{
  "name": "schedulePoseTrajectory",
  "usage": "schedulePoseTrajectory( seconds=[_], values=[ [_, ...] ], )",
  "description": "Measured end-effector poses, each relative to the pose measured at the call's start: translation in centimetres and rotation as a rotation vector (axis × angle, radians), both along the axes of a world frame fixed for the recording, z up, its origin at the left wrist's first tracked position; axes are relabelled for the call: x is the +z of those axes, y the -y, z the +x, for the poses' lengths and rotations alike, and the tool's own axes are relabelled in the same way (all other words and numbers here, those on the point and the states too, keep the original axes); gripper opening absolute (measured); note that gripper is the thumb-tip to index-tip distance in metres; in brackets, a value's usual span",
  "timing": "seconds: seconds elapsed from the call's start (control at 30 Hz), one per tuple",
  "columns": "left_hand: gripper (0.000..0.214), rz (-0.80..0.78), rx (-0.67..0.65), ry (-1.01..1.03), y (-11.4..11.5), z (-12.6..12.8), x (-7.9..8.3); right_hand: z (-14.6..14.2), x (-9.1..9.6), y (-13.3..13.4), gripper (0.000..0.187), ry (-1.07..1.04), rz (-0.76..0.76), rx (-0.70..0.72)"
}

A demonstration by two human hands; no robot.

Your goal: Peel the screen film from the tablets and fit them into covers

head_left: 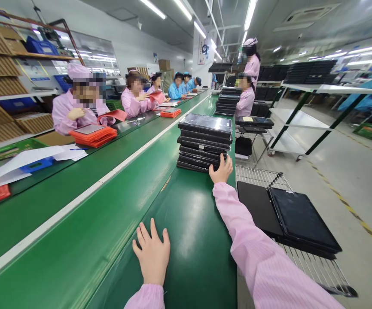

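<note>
A stack of several flat black panels in black trays (pixel 202 148) stands on the green bench top (pixel 189 240); the topmost one has a glossy face. At the stack's near right corner, my right hand (pixel 222 169) touches the lower edges with fingers apart, its pink sleeve reaching in from the lower right. Fingers spread, my left hand (pixel 153 253) is over the near part of the green surface, holding nothing. Whether its palm rests on the surface is hard to make out.
To the right, a wire rack (pixel 308 266) bears black panels (pixel 302 214). Beyond it stands a white-shelved cart (pixel 305 120). A green conveyor (pixel 60 193) runs along the left, with orange-red stacks (pixel 94 135) beside seated co-workers in pink and blue.
</note>
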State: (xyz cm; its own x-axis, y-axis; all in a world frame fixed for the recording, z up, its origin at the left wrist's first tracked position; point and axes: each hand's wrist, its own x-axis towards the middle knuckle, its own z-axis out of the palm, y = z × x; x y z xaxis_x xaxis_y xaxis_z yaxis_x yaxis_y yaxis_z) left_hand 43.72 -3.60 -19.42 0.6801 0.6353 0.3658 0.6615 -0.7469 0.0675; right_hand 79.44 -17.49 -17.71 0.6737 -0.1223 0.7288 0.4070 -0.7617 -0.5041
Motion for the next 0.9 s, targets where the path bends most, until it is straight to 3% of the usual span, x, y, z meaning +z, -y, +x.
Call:
schedulePoseTrajectory(
  seconds=[0.2, 0.43, 0.9],
  values=[
    [0.054, -0.019, -0.008, 0.038, 0.0, 0.1, -0.1, 1.0, -2.0, 1.2, 0.094, -0.138, 0.13, 0.053],
    [0.053, -0.041, -0.003, 0.048, 0.2, 0.3, 0.3, 2.3, -3.0, 2.2, 0.043, -0.248, 0.23, 0.115],
    [0.054, -0.071, -0.002, 0.073, 0.1, 0.5, 0.1, 2.3, -2.6, 2.6, 0.037, -0.414, 0.276, 0.081]
  ],
)
